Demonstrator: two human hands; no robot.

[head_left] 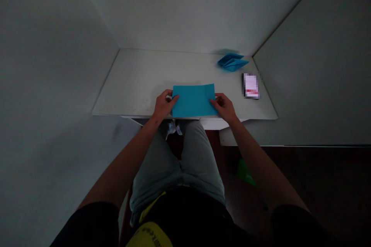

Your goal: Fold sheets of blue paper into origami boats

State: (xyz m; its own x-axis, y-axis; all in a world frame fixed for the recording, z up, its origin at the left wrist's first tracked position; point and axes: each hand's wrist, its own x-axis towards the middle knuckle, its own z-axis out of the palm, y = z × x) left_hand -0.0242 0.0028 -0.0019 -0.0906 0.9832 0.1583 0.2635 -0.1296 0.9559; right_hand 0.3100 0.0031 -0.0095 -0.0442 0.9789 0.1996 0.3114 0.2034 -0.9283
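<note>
A blue sheet of paper (193, 101) is held level near the front edge of a white desk (136, 77). My left hand (165, 105) pinches its left edge, thumb on top and fingers behind. At the right edge, my right hand (224, 106) grips the paper the same way, its thumb over the face. The sheet looks rectangular, with its upper right corner slightly raised. Whether it is one layer or folded double I cannot tell.
Toward the back right of the desk sits a folded blue paper shape (232, 62). In front of it lies a phone-like object (251, 86), its surface pixelated. Walls enclose the desk behind and at both sides. A green object (245, 171) is on the dark floor.
</note>
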